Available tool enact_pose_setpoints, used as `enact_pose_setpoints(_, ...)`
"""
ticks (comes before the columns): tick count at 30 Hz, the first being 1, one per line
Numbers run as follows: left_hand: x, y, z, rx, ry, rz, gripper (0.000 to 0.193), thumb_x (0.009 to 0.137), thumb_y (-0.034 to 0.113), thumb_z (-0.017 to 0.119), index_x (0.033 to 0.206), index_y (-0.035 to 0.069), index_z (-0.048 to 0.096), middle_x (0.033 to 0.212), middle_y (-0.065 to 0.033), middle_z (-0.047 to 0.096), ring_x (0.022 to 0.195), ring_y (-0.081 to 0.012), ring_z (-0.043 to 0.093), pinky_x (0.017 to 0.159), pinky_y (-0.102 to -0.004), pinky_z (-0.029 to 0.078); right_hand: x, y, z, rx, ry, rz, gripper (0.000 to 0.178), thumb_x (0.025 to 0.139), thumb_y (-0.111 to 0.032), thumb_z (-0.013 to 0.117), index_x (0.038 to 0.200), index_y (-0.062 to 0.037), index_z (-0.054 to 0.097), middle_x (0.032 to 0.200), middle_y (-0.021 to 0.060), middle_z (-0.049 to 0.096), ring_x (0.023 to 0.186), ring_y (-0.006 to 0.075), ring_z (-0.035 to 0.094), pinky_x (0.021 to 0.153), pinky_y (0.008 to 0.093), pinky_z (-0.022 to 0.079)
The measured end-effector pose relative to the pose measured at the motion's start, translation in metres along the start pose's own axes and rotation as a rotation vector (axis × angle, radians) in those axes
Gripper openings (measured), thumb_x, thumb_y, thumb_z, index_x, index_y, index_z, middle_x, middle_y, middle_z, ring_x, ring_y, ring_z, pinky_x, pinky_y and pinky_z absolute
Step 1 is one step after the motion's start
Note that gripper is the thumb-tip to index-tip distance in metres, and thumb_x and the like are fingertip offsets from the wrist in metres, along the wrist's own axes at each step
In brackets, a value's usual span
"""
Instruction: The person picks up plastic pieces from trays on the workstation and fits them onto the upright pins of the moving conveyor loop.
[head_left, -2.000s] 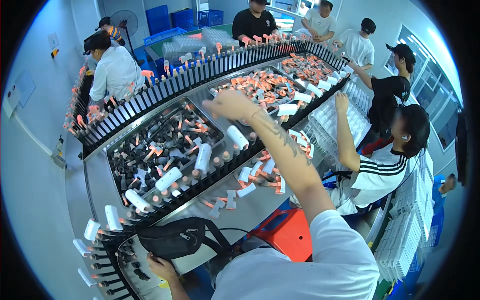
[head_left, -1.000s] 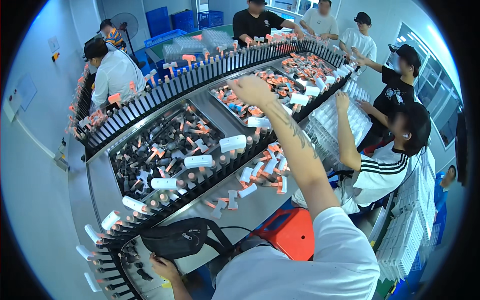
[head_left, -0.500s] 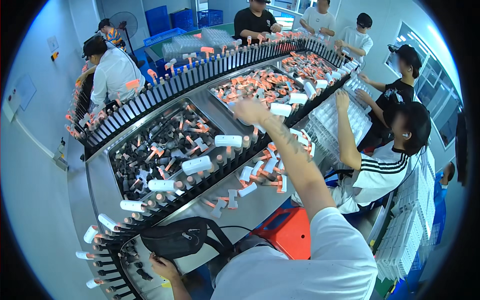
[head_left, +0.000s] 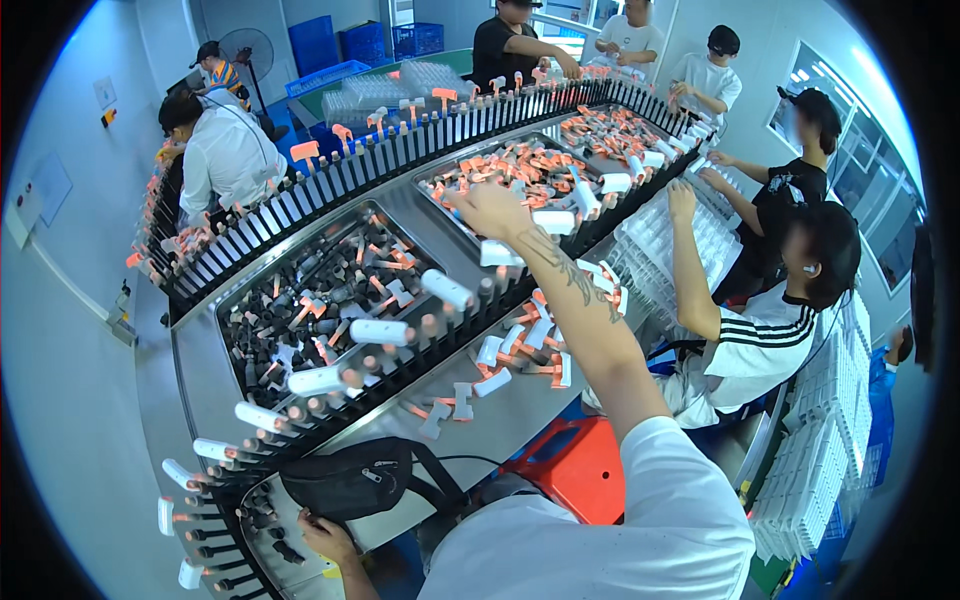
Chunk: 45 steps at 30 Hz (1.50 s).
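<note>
My right hand [head_left: 490, 212] reaches over the near edge of a steel tray [head_left: 428, 192] heaped with orange-and-grey hammer-shaped pieces [head_left: 535, 160]. Its fingers are bent and closed toward the pile; whatever they hold is hidden. At the lower left, my left hand [head_left: 330, 538] rests by the table edge, just below a black waist bag [head_left: 350, 475]; its fingertips are mostly hidden. Close under my right forearm runs a row of upright black holders [head_left: 405, 362], several bearing white-headed pieces [head_left: 380, 332].
A second tray of black parts [head_left: 290, 310] lies left of my right hand. Loose white-and-orange pieces [head_left: 525, 345] lie on the near table. A red stool [head_left: 575, 470] stands below. Co-workers sit and stand around the line, one [head_left: 765, 320] close on my right beside stacked clear trays [head_left: 800, 490].
The near row of holders has shifted left and toward me, while the far row has moved right. My right hand has moved slightly left and farther over the tray. My left hand stays put.
</note>
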<state>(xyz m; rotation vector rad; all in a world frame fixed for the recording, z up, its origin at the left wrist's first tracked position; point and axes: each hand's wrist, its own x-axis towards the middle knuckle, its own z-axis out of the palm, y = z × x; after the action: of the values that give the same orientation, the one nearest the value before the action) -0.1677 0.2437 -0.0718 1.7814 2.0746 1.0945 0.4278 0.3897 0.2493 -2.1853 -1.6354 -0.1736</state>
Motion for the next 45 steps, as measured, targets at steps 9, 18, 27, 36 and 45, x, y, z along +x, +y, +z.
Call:
enact_pose_setpoints(9,0.002,0.012,0.003,0.031,0.033,0.089,0.033,0.09,0.003,0.051,0.122,0.003,0.06,0.092,-0.024,0.068,0.083,-0.0423,0.065,0.075,-0.0494,0.048,0.005,0.077,0.002,-0.063,0.083,-0.016,0.068,0.102,-0.056,0.036,0.084,-0.0034,0.075,0.09,0.023,0.072,0.089,0.0411,0.071,0.085,0.0534,0.053)
enact_pose_setpoints(18,-0.006,0.012,-0.007,0.037,0.022,0.008,0.033,0.091,0.006,0.051,0.123,0.004,0.06,0.099,-0.0188,0.068,0.084,-0.0372,0.061,0.079,-0.045,0.045,0.026,0.024,-0.072,0.038,0.011,-0.038,0.071,0.102,-0.057,0.035,0.076,-0.0047,0.074,0.072,0.0168,0.07,0.08,0.039,0.07,0.079,0.0498,0.055)
enact_pose_setpoints(27,-0.004,0.003,-0.006,0.049,0.002,0.02,0.033,0.091,0.005,0.052,0.123,0.006,0.06,0.098,-0.0209,0.069,0.086,-0.0396,0.065,0.075,-0.0472,0.047,0.019,0.008,-0.038,0.131,0.056,-0.28,0.067,0.103,-0.054,0.04,0.076,-0.0005,0.07,0.07,0.0231,0.064,0.075,0.043,0.065,0.073,0.0508,0.05)
enact_pose_setpoints(36,-0.003,0.022,-0.012,0.06,-0.02,-0.004,0.032,0.091,0.007,0.052,0.122,0.003,0.06,0.097,-0.0201,0.069,0.08,-0.0382,0.062,0.075,-0.0462,0.046,0.005,0.074,0.012,0.316,0.135,-0.13,0.044,0.104,-0.04,0.045,0.096,0.0,0.061,0.088,0.0228,0.063,0.089,0.0419,0.062,0.078,0.05,0.049)
enact_pose_setpoints(45,-0.005,0.009,-0.01,0.005,0.001,0.029,0.034,0.091,0.005,0.052,0.124,0.004,0.059,0.098,-0.0219,0.068,0.084,-0.0411,0.065,0.075,-0.0485,0.048,0.033,0.051,-0.07,1.354,-0.008,-0.198,0.07,0.111,-0.048,0.026,0.072,-0.0027,0.062,0.072,0.0088,0.065,0.068,0.0204,0.064,0.065,0.0357,0.048)
